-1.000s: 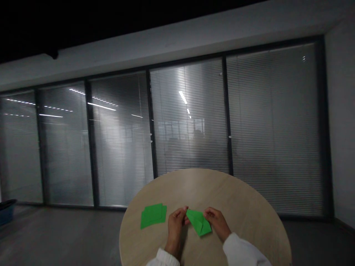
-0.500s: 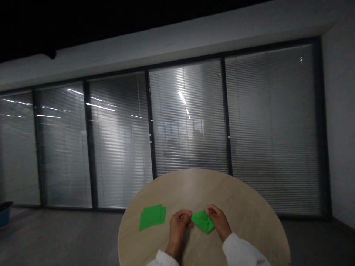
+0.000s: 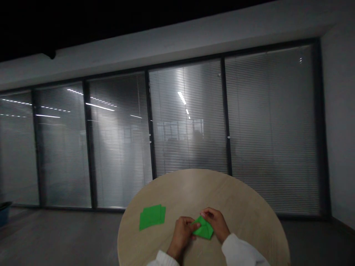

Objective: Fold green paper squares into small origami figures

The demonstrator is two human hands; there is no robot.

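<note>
A folded piece of green paper point(image 3: 204, 229) is held between my two hands, just over the near part of the round table. My left hand point(image 3: 181, 233) pinches its left side, with the thumb lying on top of the paper. At its upper edge, my right hand point(image 3: 217, 222) grips the paper between thumb and fingers. Fold lines and overlapping flaps show on its face. To the left of my hands, green paper sheets point(image 3: 152, 217) lie flat on the table, one overlapping another.
The round wooden table point(image 3: 194, 181) carries the paper. Behind it runs a glass partition with blinds point(image 3: 191, 147) in dark frames. A blue bin-like container point(image 3: 4, 214) stands on the floor at the far left.
My left hand has shifted slightly right and its thumb now lies over the paper. The folded paper has turned and looks more compact. The sheets on the left have not moved.
</note>
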